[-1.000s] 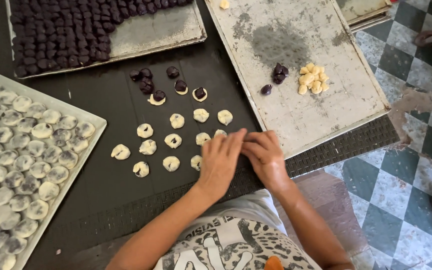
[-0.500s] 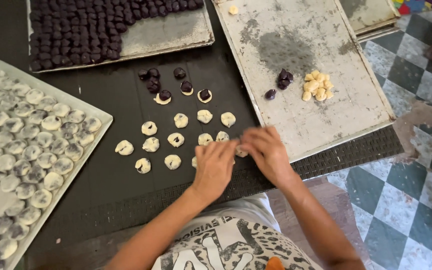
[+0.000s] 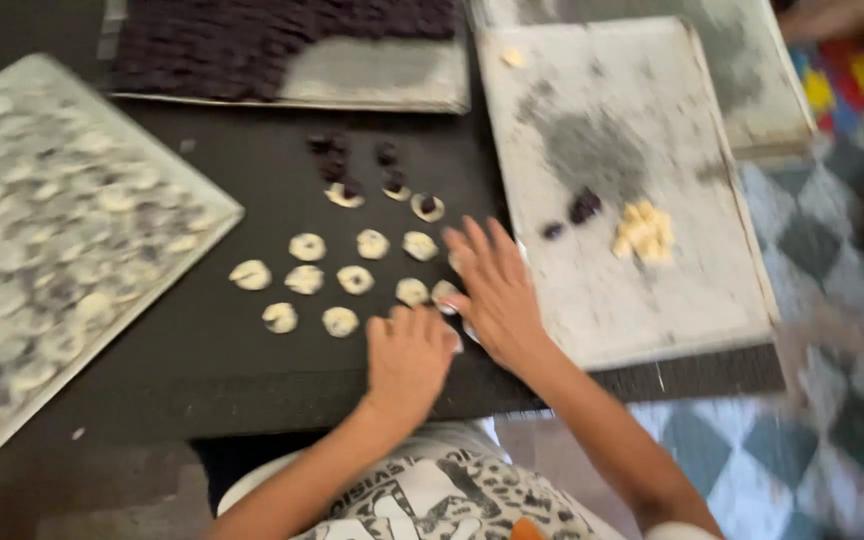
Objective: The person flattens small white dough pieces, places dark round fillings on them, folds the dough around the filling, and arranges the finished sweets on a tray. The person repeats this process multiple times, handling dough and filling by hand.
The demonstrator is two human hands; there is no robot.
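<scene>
Several small pale dough discs (image 3: pixel 354 279) lie in rows on a black mat (image 3: pixel 252 370). My left hand (image 3: pixel 408 360) rests palm down on the mat at the near end of the rows, its fingertips by the closest discs. My right hand (image 3: pixel 492 290) is spread flat just right of the discs, at the edge of a floured metal tray (image 3: pixel 652 320), fingers apart. Neither hand visibly grips anything. Further back, a few discs carry dark filling balls (image 3: pixel 386 156). The picture is blurred.
A tray of filled pale pieces (image 3: pixel 52 250) lies at the left. A tray of dark balls (image 3: pixel 282 45) stands at the back. The floured tray holds a pale dough heap (image 3: pixel 644 232) and dark balls (image 3: pixel 582 207). Checkered floor (image 3: pixel 832 330) lies right.
My right hand has moved forward and spread its fingers at the tray's edge. My left hand stays on the mat. The view has shifted and blurred.
</scene>
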